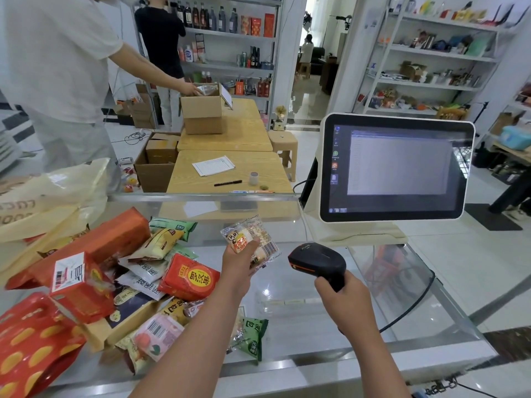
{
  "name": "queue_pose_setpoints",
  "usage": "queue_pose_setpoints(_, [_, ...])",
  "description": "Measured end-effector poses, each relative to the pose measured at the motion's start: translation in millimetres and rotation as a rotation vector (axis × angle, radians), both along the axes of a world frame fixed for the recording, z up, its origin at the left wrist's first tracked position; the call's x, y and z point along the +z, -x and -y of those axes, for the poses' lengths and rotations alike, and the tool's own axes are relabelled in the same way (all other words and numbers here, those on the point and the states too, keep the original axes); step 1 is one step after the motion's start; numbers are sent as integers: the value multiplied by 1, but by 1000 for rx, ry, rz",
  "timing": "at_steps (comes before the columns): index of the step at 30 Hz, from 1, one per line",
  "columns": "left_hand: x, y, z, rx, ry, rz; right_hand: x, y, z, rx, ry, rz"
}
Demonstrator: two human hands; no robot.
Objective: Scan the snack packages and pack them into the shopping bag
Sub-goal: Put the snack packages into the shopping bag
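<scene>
Left hand (240,255) pinches snack packet (253,239) (barcode visible) | right hand (340,294) grips scanner (317,261) | snack pile (115,282) left

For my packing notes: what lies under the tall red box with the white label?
The red box leans on a dark packet and a tan carton. What lies beneath those is covered.

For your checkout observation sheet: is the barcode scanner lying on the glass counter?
No, the right hand grips the barcode scanner above the glass counter, beside the snack packet held by the left hand.
</scene>
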State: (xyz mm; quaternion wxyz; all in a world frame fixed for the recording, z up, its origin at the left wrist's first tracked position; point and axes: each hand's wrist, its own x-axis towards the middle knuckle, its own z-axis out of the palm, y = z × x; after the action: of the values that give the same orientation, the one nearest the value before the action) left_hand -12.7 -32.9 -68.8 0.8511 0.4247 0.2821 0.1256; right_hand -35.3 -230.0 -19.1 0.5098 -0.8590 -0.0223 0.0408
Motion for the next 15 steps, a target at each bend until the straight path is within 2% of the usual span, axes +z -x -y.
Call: queue_pose_setpoints(15, [6, 0, 2, 5, -5, -14, 2, 1, -1, -3, 7, 6])
